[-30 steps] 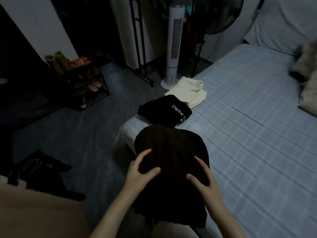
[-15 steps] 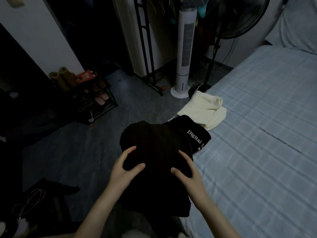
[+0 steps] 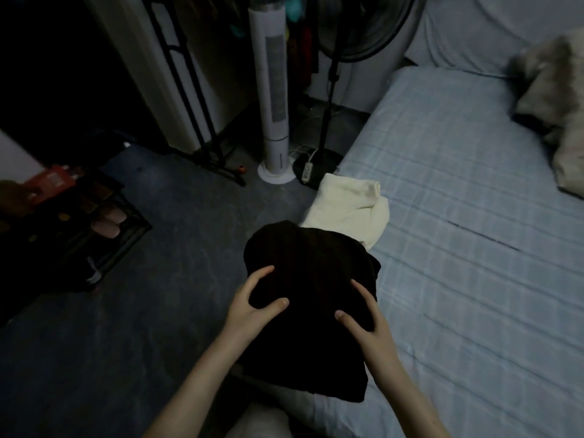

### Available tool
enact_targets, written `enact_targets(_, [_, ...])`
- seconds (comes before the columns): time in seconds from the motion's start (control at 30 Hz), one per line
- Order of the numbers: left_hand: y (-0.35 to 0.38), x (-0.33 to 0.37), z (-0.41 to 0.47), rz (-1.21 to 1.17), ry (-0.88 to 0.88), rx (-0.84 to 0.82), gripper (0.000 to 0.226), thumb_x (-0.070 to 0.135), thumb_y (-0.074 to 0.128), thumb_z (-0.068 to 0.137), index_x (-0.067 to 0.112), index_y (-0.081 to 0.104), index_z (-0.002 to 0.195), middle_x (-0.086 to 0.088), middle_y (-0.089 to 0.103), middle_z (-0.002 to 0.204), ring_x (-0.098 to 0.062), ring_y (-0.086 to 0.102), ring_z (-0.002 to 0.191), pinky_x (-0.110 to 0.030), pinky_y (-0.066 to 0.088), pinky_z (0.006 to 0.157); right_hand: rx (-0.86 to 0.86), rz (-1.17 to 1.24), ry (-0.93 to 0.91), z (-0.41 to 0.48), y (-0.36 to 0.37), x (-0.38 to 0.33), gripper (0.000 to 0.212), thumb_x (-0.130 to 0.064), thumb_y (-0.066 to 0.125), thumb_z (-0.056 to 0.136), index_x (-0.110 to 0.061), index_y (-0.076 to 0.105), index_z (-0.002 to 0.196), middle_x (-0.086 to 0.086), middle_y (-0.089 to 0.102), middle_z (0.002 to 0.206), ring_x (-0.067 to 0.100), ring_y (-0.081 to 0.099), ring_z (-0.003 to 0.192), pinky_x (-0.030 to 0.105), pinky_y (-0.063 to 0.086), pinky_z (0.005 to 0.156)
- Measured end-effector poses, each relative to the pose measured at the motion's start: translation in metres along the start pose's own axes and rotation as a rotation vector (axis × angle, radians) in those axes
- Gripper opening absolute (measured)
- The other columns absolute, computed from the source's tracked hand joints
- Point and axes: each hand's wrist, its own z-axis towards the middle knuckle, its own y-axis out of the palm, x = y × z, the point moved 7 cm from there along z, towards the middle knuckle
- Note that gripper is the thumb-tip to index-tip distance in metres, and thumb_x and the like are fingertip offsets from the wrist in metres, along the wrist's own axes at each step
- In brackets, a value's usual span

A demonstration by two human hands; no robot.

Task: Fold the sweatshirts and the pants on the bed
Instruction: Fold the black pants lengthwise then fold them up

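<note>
A low black shoe rack [image 3: 79, 229] is standing at the far left on the dark floor [image 3: 177, 254], with pale slippers [image 3: 109, 221] lying on it and a red box [image 3: 50, 181] sitting on top. Further right, a black metal clothes rail [image 3: 192, 99] is leaning up past a white tower fan [image 3: 273, 90], and just beside that a black pedestal fan [image 3: 357, 30] is standing with a white power strip [image 3: 307, 171] lying on its base. In the middle, the person's left hand [image 3: 252, 308] is gripping the near left edge of a folded dark garment [image 3: 316, 279], thumb on top and the fingers spread and curled around the fabric. The right hand [image 3: 368, 324] is holding the near right edge the same way, thumb pressing on top and the fingers spread along the side. The garment is being held over the near corner of the bed [image 3: 458, 248], its far edge touching or overlapping a folded cream sweatshirt [image 3: 350, 207] lying at the mattress edge; whether it is resting on anything beneath cannot be told. At the far right, a furry beige blanket [image 3: 553, 99] is lying bunched on the pale blue checked sheet below a pillow [image 3: 489, 30].
</note>
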Motion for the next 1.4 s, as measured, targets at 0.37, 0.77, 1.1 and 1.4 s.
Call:
enact_targets(0.37, [-0.013, 0.006, 0.133, 0.119, 0.037, -0.363, 0.063, 0.022, 0.083, 0.077, 0.046, 0.056, 0.128, 0.004, 0.053, 0.134, -0.008, 0.052, 0.122, -0.022, 0.043, 0.1, 0.398, 0.061, 0.083, 0.038, 0.037, -0.006, 0.06, -0.034, 0.076, 0.08, -0.06, 0.05, 0.128, -0.03, 0.05, 0.135, -0.023, 0.048, 0.112, 0.009, 0.047, 0.079])
enact_targets(0.77, [0.086, 0.059, 0.344, 0.13, 0.119, -0.461, 0.069, 0.026, 0.077, 0.083, 0.044, 0.041, 0.139, 0.005, 0.043, 0.144, -0.013, 0.044, 0.131, -0.041, 0.04, 0.111, 0.401, -0.033, -0.101, 0.265, -0.062, -0.034, 0.068, -0.029, 0.078, 0.083, -0.054, 0.045, 0.137, -0.035, 0.05, 0.134, -0.014, 0.051, 0.118, 0.003, 0.046, 0.082])
enact_targets(1.1, [0.171, -0.058, 0.473, 0.232, 0.014, -0.498, 0.081, 0.023, 0.076, 0.085, 0.045, 0.026, 0.144, -0.001, 0.026, 0.151, -0.02, 0.028, 0.142, -0.035, 0.029, 0.116, 0.375, -0.026, -0.056, 0.4, -0.086, 0.106, 0.071, -0.02, 0.072, 0.088, -0.055, 0.037, 0.137, -0.02, 0.044, 0.142, -0.007, 0.049, 0.123, 0.027, 0.046, 0.104])
enact_targets(1.4, [0.195, 0.009, 0.446, 0.962, 0.642, -0.006, 0.061, 0.045, 0.031, 0.096, 0.032, 0.019, 0.155, -0.003, 0.012, 0.164, -0.024, 0.009, 0.15, -0.046, 0.008, 0.12, 0.583, -0.845, -0.197, 0.408, -0.08, 0.044, 0.06, -0.05, 0.034, 0.097, -0.04, 0.024, 0.154, 0.008, 0.017, 0.164, 0.028, 0.013, 0.151, 0.048, 0.017, 0.121])
